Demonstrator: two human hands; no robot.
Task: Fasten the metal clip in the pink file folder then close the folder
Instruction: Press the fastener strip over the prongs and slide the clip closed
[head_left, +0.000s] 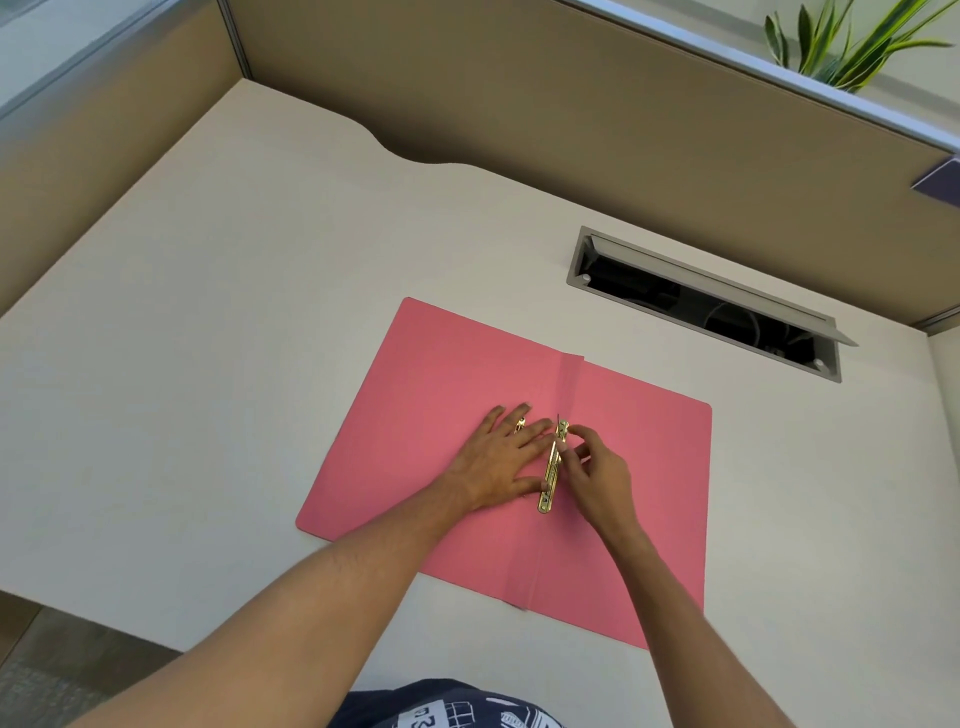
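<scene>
The pink file folder (441, 374) lies open and flat on the white desk. A gold metal clip (549, 486) runs along the folder's centre fold. My left hand (501, 457) rests flat on the left flap with fingers spread, its thumb and index finger touching the clip bar. A small gold piece shows between its fingers. My right hand (597, 467) is on the clip's right side, its thumb and fingertips pinching the bar near its upper end. A thin prong sticks up at the top of the clip.
An open grey cable hatch (701, 301) is set in the white desk (208, 312) behind the folder on the right. Tan partition walls (519, 93) enclose the desk at the back and left. A green plant (852, 47) stands beyond the partition.
</scene>
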